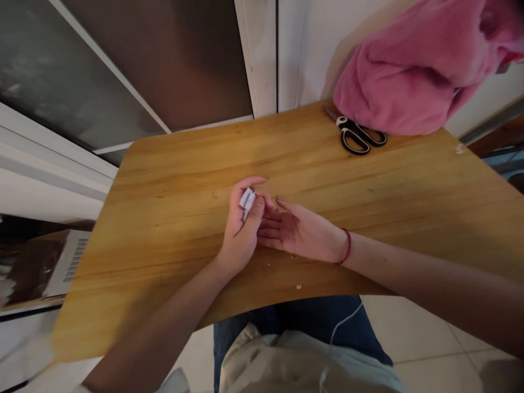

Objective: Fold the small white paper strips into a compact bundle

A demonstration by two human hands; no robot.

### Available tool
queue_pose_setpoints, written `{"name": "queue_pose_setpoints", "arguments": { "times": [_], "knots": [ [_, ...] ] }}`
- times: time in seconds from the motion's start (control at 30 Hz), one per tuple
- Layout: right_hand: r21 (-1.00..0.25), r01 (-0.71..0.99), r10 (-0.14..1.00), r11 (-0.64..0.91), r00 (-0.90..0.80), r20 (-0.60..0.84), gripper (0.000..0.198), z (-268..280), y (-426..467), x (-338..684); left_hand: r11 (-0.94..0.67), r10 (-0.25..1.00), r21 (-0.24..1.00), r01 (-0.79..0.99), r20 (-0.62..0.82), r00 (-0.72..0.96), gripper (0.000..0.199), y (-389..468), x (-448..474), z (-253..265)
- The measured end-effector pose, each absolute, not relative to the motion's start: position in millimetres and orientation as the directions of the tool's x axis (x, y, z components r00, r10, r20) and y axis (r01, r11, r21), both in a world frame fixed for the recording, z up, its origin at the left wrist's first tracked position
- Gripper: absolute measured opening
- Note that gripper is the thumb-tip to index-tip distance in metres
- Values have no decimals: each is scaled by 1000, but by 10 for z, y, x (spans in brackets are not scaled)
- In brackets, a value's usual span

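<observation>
Both forearms are bare. A thin red string bracelet (347, 246) circles the wrist of the right hand (298, 232). Blue jeans (311, 319) at six o'clock, beneath what seems a pale beige top (286, 363).

left hand (239, 229) pinches folded white paper (247, 199); right hand (297, 232) beside it.

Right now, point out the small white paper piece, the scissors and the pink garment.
small white paper piece (247, 200), head view, on the bit showing between the left hand's fingers.
scissors (357, 135), head view, where the black handles meet the blades.
pink garment (413, 76), head view, on its fuzzy middle.
</observation>
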State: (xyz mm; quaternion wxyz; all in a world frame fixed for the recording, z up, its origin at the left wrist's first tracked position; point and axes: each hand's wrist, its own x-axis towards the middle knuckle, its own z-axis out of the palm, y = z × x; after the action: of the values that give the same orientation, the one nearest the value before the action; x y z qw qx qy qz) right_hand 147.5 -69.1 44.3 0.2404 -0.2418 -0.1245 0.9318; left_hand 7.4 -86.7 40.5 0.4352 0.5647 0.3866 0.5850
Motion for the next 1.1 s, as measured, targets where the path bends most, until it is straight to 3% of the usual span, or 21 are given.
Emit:
{"name": "queue_pose_setpoints", "arguments": {
  "times": [0.1, 0.27, 0.7, 0.87, 1.1],
  "knots": [
    [-228, -426, 483, -875, -792, -372, 33, 403, -669, 1495, -341, 935, 939, 49, 333, 125, 29, -863, 77, 345],
    [-176, -478, 507, -861, -770, -387, 38, 421, -663, 1501, -412, 907, 896, 168, 386, 167, 38, -838, 65, 309],
    [-205, -503, 540, -840, -730, -419, 33, 397, -640, 1499, -359, 933, 898, 254, 336, 131, 45, -863, 87, 317],
    [-227, -491, 537, -841, -711, -453, 36, 431, -635, 1499, -422, 906, 822, 382, 375, 195, 60, -831, 33, 322],
    [-224, -490, 535, -843, -714, -452, 34, 405, -634, 1497, -489, 871, 768, 413, 454, 188, 49, -832, 34, 309]
  ]
}}
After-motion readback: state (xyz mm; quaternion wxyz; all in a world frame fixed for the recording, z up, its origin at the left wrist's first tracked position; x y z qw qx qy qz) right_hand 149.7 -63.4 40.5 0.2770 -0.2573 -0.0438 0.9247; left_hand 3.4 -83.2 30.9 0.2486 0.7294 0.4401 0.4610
